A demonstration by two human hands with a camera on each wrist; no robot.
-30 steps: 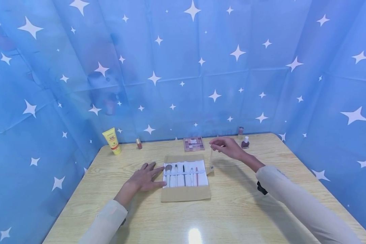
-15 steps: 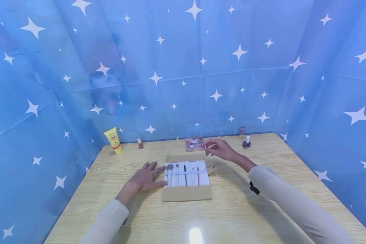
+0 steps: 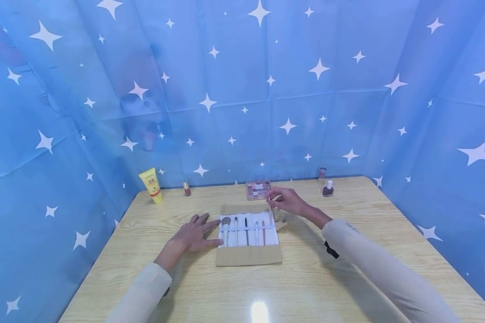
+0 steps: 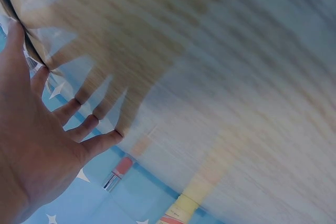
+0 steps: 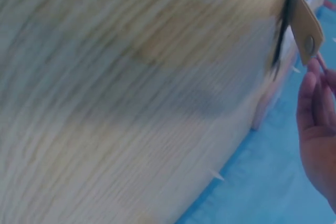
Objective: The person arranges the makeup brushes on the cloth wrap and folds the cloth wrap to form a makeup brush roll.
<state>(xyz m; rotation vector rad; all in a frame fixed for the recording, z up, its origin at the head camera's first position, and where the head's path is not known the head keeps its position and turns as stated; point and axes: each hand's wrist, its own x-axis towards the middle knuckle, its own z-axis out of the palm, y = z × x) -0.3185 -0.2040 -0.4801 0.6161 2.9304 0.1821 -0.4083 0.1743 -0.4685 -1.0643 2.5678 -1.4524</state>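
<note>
A tan brush case (image 3: pixel 248 256) lies unfolded on the table, its white lining facing up. Several makeup brushes sit in a row under its pale band, among them a fluffy powder brush (image 3: pixel 226 223) at the left and a reddish one (image 3: pixel 263 234) at the right. My left hand (image 3: pixel 191 235) rests at the case's left edge with fingers spread. Between thumb and fingers, my right hand (image 3: pixel 288 202) pinches a thin pale makeup brush (image 3: pixel 271 216), upright over the right end of the lining. The case's tab, with a metal snap (image 5: pixel 310 44), sticks out beside it.
An eyeshadow palette (image 3: pixel 258 190) lies behind the case. At the back left stand a yellow tube (image 3: pixel 151 185) and a small lip gloss tube (image 3: pixel 187 189). Nail polish (image 3: pixel 328 189) and another small bottle (image 3: pixel 322 175) stand back right. A blue starred curtain (image 3: pixel 242 89) surrounds the table.
My right hand has moved left and slightly down, bringing the thin brush from beside the case to over its right end. My left hand stays at the left edge.
</note>
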